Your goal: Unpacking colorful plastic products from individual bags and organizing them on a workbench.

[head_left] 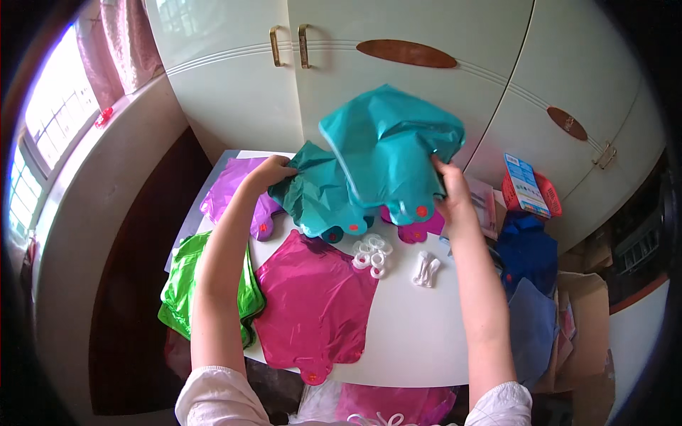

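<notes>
Two teal foil balloons (383, 153) are lifted above a small white table (412, 326). My left hand (273, 172) pinches the left edge of the lower teal balloon (320, 195). My right hand (449, 186) grips the right edge of the upper one. Flat on the table lie a large pink foil balloon (316, 305), a purple one (238, 195) and a green stack (181, 284). Another pink balloon (415, 231) peeks out under the teal ones.
White plastic rings (372, 254) and a small white clip bundle (426, 270) lie mid-table. Blue balloons (529, 284) hang off the right edge. A red basket with a blue box (529, 188) stands to the right. Cream wardrobe doors (398, 78) are behind, a window (53, 121) at left.
</notes>
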Motion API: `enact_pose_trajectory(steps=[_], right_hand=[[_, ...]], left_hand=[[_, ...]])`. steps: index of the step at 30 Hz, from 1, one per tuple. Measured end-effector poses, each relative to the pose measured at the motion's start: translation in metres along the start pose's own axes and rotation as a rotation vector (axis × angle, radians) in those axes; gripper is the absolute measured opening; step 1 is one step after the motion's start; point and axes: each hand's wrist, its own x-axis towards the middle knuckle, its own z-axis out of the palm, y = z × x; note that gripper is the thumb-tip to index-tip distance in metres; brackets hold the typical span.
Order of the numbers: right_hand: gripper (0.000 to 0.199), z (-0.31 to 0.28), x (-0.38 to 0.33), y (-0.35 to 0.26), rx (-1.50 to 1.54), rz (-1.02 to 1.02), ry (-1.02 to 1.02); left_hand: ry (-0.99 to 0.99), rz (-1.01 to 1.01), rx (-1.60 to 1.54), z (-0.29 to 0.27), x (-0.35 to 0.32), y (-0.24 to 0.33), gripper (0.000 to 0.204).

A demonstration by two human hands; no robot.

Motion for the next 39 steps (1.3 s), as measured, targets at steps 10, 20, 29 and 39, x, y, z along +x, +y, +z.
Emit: enact_pose_trajectory(steps=[10,20,29,39], right_hand=[[0.032,0.013,-0.001,-0.012,0.152,-0.036,-0.023],[0.027,0.030,0.011,0.057,0.146,0.127,-0.015],[0.017,0.042,0.035,0.112,-0.094,0.172,0.178],[0.050,0.042,0.035,0.127,-1.028,0.009,0.304]], left_hand=[[0.262,0.229,0.606,0.020,0.030,0.017,0.031],[0.324,-0.054,-0.417,0.009,0.037,0.011,0.068],[0.037,-0.021,-0.615,0.011,-0.037,0.033,0.028],[0.124,-0.059,-0.421,0.017,-0.014,-0.013,0.030]])
